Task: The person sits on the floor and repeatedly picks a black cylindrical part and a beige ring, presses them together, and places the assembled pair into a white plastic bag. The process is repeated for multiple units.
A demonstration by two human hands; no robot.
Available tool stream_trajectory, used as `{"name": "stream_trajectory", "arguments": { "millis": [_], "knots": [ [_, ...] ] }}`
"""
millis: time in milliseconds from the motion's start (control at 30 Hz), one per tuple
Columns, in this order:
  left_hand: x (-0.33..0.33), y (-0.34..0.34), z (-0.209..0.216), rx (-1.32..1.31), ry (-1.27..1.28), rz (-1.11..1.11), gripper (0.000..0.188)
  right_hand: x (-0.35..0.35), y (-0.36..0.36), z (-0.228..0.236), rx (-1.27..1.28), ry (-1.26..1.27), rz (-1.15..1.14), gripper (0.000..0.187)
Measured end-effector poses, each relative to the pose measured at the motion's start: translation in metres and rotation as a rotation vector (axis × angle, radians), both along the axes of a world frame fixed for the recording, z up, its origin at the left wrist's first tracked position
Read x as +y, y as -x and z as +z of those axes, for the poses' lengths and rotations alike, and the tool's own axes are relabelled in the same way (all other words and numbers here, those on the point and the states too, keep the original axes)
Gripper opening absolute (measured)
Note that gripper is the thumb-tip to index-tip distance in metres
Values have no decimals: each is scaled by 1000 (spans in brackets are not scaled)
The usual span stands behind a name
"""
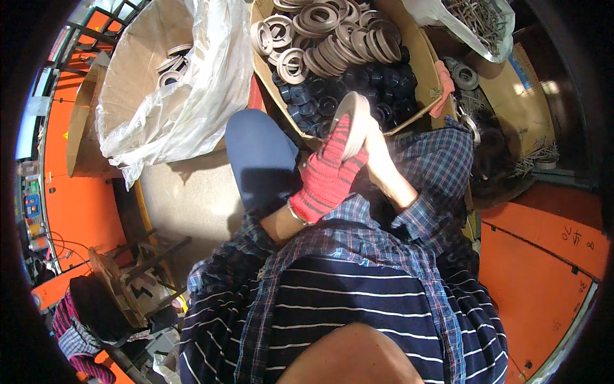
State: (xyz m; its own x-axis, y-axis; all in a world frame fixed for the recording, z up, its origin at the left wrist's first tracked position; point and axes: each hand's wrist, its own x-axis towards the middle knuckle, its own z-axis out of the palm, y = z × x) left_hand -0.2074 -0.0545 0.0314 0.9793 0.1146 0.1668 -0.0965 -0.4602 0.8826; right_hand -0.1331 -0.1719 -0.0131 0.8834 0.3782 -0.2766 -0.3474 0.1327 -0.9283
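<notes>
My left hand (323, 182), in a red knitted glove with dark stripes, grips a beige flanged ring (351, 121) that is tilted nearly on edge. My bare right hand (378, 153) closes on the ring's right side; some of its fingers are hidden. Both hands are above my lap, just in front of an open carton (423, 77). In its far part lie many loose beige rings (332, 54), some in rows. Glossy black round caps (307, 99) fill the carton's near part.
Left of it stands a carton lined with clear plastic (211, 109), with a few beige rings (171, 69) inside. At the far right, a plastic bag (502, 45) holds long metal screws or nails. Orange panels (77, 198) flank both sides. A wooden stool-like piece (118, 281) is at lower left.
</notes>
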Motion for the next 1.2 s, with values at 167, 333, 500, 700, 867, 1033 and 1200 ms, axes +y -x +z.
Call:
{"name": "stream_trajectory", "arguments": {
  "millis": [167,333,500,700,867,1033,1200],
  "knots": [
    [52,6,37,-488,-685,-655,55,-26,36,3,153,-426,369,102],
    [98,32,70,279,72,-812,39,-24,16,7,532,-673,881,60],
    [169,-5,137,-51,-144,223,55,0,-123,-12,56,200,530,54],
    [200,-100,153,-609,-931,390,68,-18,-231,-115,-25,1055,213,51],
    [71,-232,24,-450,-936,-331,67,-18,-242,-177,-174,1221,187,47],
    [-25,-360,-88,-400,-1158,-513,54,-10,-230,-154,-374,1171,337,32],
    [-28,-395,-170,-155,-1425,-527,40,5,-205,-121,-477,1237,778,25]
  ]
}}
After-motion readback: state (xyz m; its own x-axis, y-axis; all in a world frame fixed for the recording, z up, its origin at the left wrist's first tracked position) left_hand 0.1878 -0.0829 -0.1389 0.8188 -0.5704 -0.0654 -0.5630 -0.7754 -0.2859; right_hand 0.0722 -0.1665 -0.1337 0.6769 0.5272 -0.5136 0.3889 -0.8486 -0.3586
